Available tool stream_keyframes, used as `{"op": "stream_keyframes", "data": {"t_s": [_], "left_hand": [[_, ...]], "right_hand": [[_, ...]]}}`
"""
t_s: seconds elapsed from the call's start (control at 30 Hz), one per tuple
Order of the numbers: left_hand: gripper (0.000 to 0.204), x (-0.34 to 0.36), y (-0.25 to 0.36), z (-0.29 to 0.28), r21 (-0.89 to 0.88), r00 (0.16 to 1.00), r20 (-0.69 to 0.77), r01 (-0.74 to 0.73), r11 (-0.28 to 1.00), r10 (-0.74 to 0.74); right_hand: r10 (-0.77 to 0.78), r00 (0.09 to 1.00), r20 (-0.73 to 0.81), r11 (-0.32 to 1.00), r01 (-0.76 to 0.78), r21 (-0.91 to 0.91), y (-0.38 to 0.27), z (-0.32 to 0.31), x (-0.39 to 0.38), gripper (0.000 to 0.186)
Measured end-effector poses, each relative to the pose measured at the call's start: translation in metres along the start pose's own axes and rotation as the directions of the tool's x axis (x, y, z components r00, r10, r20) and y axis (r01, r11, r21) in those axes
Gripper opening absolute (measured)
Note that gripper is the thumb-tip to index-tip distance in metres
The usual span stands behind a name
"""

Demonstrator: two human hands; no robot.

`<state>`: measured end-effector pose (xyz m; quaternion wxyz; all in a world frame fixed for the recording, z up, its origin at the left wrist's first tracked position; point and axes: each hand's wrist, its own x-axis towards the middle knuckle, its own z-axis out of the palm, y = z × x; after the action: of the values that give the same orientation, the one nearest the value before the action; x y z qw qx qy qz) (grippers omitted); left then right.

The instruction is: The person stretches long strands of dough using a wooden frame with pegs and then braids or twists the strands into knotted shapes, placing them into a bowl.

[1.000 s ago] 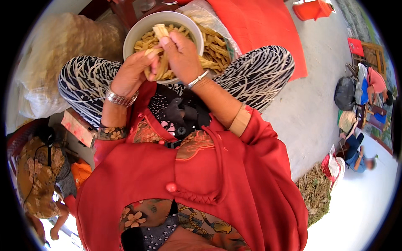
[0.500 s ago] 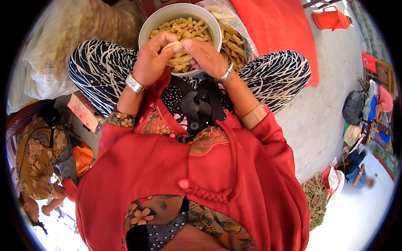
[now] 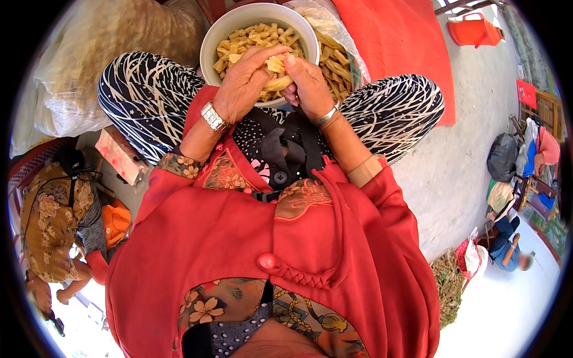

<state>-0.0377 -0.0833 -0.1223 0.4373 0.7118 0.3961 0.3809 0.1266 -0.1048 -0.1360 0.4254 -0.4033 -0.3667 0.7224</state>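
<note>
Over a white bowl (image 3: 210,59), both my hands meet around a soft yellow-tan strip (image 3: 277,83), folded or twisted between them. My left hand (image 3: 243,85) is closed with its fingers over the strip's upper part. My right hand (image 3: 308,87) pinches the same strip between thumb and fingers from the other side. Many short, knotted-looking yellow pieces (image 3: 250,39) fill the bowl below. Just right of the bowl, longer yellow strips (image 3: 334,67) lie in a clear plastic bag (image 3: 319,17). The strip's exact kind cannot be told, and my fingers hide part of it.
A big filled plastic sack (image 3: 119,53) stands at left, beside a box (image 3: 119,155). Red cloth (image 3: 394,48) spreads at right, with a red plastic container (image 3: 474,31) beyond. A person (image 3: 57,221) is at far left, another person (image 3: 507,250) at far right.
My left hand has shifted right and turned more over the strip, closer to my right hand. The strip now shows as a bunched fold between them.
</note>
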Motion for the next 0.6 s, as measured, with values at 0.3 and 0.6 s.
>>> {"op": "stream_keyframes", "data": {"t_s": [0.3, 0.6], "left_hand": [[0.044, -0.003, -0.007, 0.013, -0.159, 0.964, 0.050, 0.265, 0.951, -0.260], [0.049, 0.001, -0.008, -0.009, -0.831, 0.821, 0.454, 0.530, 0.168, -0.346]], "right_hand": [[-0.063, 0.987, -0.147, 0.960, 0.020, -0.279, -0.006, 0.011, -0.001, 0.036], [-0.410, 0.901, -0.138, 0.784, 0.271, -0.558, 0.004, 0.002, 0.005, 0.039]]}}
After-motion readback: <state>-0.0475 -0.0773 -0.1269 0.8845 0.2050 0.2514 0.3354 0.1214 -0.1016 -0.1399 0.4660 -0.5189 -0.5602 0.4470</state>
